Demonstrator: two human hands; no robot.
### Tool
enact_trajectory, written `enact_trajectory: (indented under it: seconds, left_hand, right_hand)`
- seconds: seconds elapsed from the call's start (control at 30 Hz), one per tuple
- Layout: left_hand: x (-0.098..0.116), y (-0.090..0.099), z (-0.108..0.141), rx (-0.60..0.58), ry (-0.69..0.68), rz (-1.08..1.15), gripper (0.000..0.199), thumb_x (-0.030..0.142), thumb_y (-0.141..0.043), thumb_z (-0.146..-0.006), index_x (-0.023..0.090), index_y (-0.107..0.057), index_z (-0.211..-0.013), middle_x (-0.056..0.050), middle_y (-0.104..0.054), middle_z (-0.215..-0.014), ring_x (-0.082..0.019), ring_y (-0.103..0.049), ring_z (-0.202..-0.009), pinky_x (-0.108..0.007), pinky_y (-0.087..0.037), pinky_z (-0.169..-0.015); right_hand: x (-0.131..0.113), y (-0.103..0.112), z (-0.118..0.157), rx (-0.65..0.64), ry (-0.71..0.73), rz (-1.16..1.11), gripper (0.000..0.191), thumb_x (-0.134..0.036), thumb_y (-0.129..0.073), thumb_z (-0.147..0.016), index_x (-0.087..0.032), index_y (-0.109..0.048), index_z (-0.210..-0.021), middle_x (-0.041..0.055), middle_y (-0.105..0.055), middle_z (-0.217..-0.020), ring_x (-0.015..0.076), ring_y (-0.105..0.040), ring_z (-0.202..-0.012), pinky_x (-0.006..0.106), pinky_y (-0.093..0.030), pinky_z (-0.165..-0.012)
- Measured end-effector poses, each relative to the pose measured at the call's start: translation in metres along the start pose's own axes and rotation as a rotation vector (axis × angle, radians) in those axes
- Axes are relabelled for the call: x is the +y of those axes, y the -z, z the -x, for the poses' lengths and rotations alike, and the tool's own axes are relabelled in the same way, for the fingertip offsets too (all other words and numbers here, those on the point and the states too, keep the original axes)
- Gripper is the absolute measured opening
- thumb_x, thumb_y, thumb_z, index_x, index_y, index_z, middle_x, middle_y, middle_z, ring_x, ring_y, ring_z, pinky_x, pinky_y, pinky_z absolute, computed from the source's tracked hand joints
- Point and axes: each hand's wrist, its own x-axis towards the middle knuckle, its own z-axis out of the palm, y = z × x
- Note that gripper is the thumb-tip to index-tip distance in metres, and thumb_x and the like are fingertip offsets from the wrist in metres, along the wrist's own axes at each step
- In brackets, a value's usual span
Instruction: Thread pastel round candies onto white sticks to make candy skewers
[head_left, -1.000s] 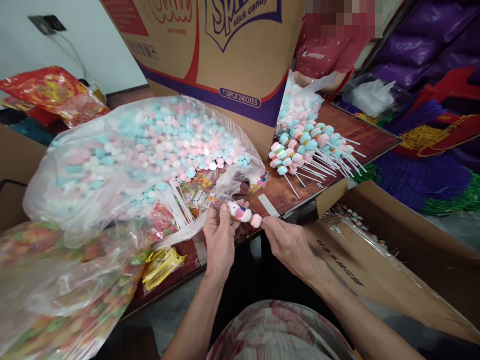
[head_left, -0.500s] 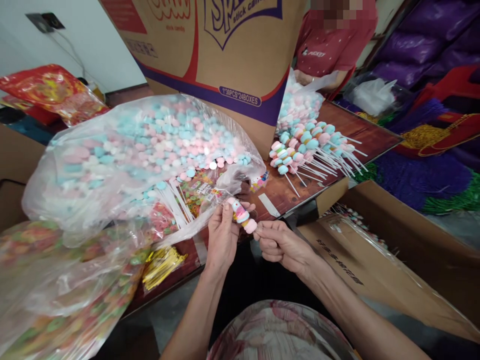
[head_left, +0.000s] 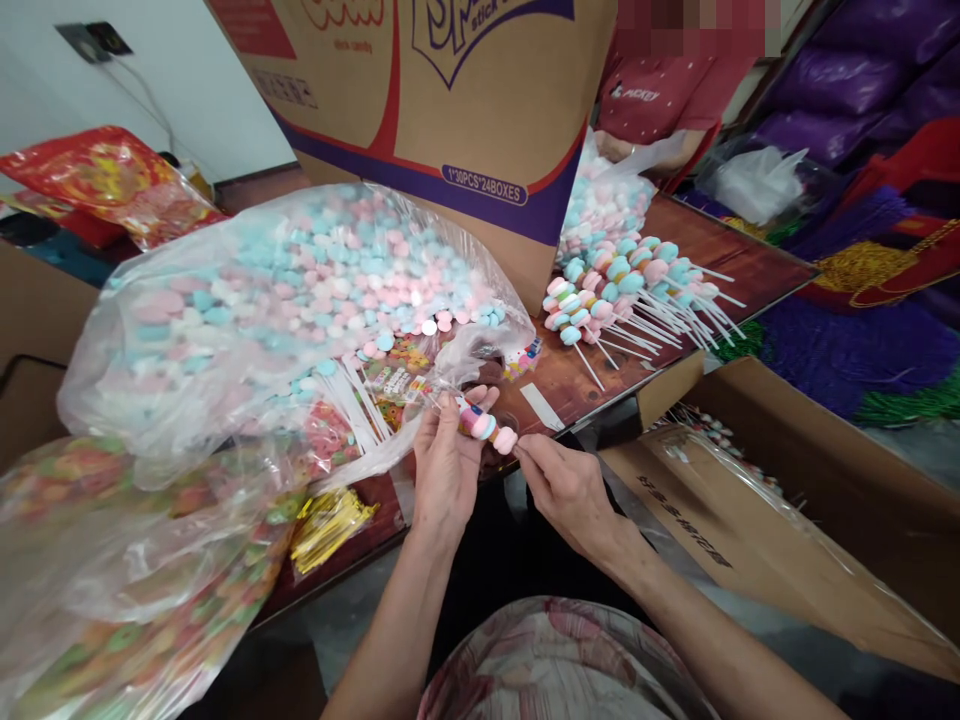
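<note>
A marshmallow skewer (head_left: 501, 437) of pink, white and pale blue pieces lies between my two hands, tilted down to the right. What looks like a small printed plastic wrapper (head_left: 469, 412) covers its upper end. My left hand (head_left: 448, 455) is closed on that end, thumb on top, with some fingers behind. At the lower end, the fingertips of my right hand (head_left: 562, 480) pinch together beside the last pink marshmallow; the stick is mostly hidden there. Just beyond my left hand lie white sticks (head_left: 361, 405) and a large clear bag of loose marshmallows (head_left: 300, 290).
Finished skewers (head_left: 630, 285) are piled at the table's right. A large carton (head_left: 480, 130) stands behind. An open box (head_left: 720, 490) sits at my right. Gold twist ties (head_left: 330, 525) and a bag of colourful ring candies (head_left: 142, 580) lie at left. A person in red (head_left: 667, 100) sits opposite.
The printed wrapper now shows more plainly along the skewer's upper part. My right hand has turned slightly, its fingers still at the lower end. The view has shifted a little.
</note>
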Motion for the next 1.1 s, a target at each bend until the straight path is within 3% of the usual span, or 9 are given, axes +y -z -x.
enact_trajectory:
  seconds: [0.13, 0.3, 0.4, 0.47, 0.53, 0.6, 0.67, 0.87, 1.1]
  left_hand:
    - [-0.005, -0.002, -0.001, 0.003, -0.032, -0.015, 0.027, 0.041, -0.074, -0.082, 0.019, -0.062, -0.091, -0.008, -0.073, -0.102, -0.028, -0.066, -0.112, -0.035, -0.052, -0.084]
    - [-0.008, -0.002, 0.003, -0.078, 0.020, -0.097, 0.025, 0.041, -0.071, -0.084, 0.018, -0.062, -0.086, -0.006, -0.073, -0.091, -0.019, -0.070, -0.090, -0.032, -0.053, -0.082]
    - [-0.008, -0.001, 0.005, -0.094, 0.065, -0.119, 0.026, 0.042, -0.073, -0.082, 0.018, -0.062, -0.087, -0.004, -0.073, -0.088, -0.017, -0.069, -0.086, -0.032, -0.053, -0.084]
    - [-0.007, -0.001, 0.005, -0.089, 0.077, -0.107, 0.027, 0.042, -0.073, -0.081, 0.018, -0.063, -0.089, -0.004, -0.072, -0.089, -0.017, -0.069, -0.086, -0.032, -0.053, -0.085]
    - [-0.005, -0.002, 0.005, -0.081, 0.077, -0.077, 0.026, 0.041, -0.073, -0.082, 0.018, -0.063, -0.089, -0.005, -0.073, -0.091, -0.018, -0.069, -0.087, -0.033, -0.053, -0.085]
    - [-0.004, -0.003, 0.004, -0.075, 0.077, -0.054, 0.025, 0.041, -0.073, -0.082, 0.018, -0.064, -0.088, -0.007, -0.073, -0.093, -0.019, -0.069, -0.092, -0.034, -0.053, -0.085]
    - [-0.002, -0.004, 0.004, -0.070, 0.095, -0.048, 0.025, 0.041, -0.072, -0.083, 0.018, -0.064, -0.088, -0.008, -0.073, -0.097, -0.022, -0.069, -0.098, -0.034, -0.053, -0.085]
    - [0.003, -0.003, 0.002, -0.051, 0.190, -0.040, 0.040, 0.056, -0.061, -0.087, 0.017, -0.063, -0.093, -0.014, -0.072, -0.107, -0.029, -0.064, -0.114, -0.038, -0.053, -0.088]
    - [-0.001, -0.001, 0.002, -0.047, 0.168, -0.087, 0.037, 0.053, -0.066, -0.084, 0.017, -0.065, -0.089, -0.011, -0.073, -0.100, -0.027, -0.066, -0.110, -0.040, -0.052, -0.092]
  right_hand:
    - [-0.003, 0.001, 0.002, -0.005, -0.051, -0.057, 0.028, -0.020, -0.040, -0.100, -0.018, -0.055, -0.077, -0.0005, -0.052, -0.065, 0.0104, -0.042, -0.055, 0.024, -0.034, -0.057]
    - [-0.005, 0.006, -0.010, -0.196, -0.329, -0.564, 0.026, -0.030, -0.046, -0.097, -0.019, -0.054, -0.076, -0.0053, -0.041, -0.059, 0.0093, -0.034, -0.052, 0.022, -0.030, -0.050]
    - [-0.003, 0.006, -0.017, -0.265, -0.414, -0.765, 0.030, -0.034, -0.046, -0.096, -0.019, -0.049, -0.070, -0.0070, -0.037, -0.054, 0.0088, -0.032, -0.048, 0.022, -0.028, -0.047]
    - [-0.005, 0.005, -0.017, -0.208, -0.381, -0.668, 0.028, -0.032, -0.045, -0.098, -0.019, -0.052, -0.075, -0.0047, -0.046, -0.059, 0.0100, -0.041, -0.052, 0.022, -0.035, -0.052]
    - [-0.008, 0.004, -0.014, -0.087, -0.289, -0.455, 0.020, -0.029, -0.044, -0.099, -0.017, -0.060, -0.097, 0.0012, -0.060, -0.076, 0.0139, -0.056, -0.068, 0.025, -0.044, -0.063]
    - [-0.013, 0.002, -0.009, -0.021, -0.173, -0.232, 0.032, -0.027, -0.044, -0.099, -0.020, -0.053, -0.129, 0.0071, -0.064, -0.098, 0.0175, -0.062, -0.083, 0.026, -0.048, -0.068]
    - [-0.016, -0.001, -0.004, -0.035, -0.061, -0.043, 0.044, -0.025, -0.043, -0.100, -0.025, -0.044, -0.145, 0.0081, -0.064, -0.102, 0.0173, -0.063, -0.084, 0.023, -0.048, -0.062]
    - [-0.005, -0.010, 0.002, -0.034, 0.031, 0.179, 0.050, -0.010, -0.034, -0.099, -0.027, -0.051, -0.144, 0.0040, -0.060, -0.084, 0.0111, -0.059, -0.066, 0.017, -0.046, -0.057]
    - [0.000, -0.009, 0.001, -0.103, 0.082, 0.277, 0.055, -0.006, -0.034, -0.096, -0.024, -0.049, -0.146, 0.0037, -0.058, -0.079, 0.0113, -0.054, -0.060, 0.017, -0.045, -0.054]
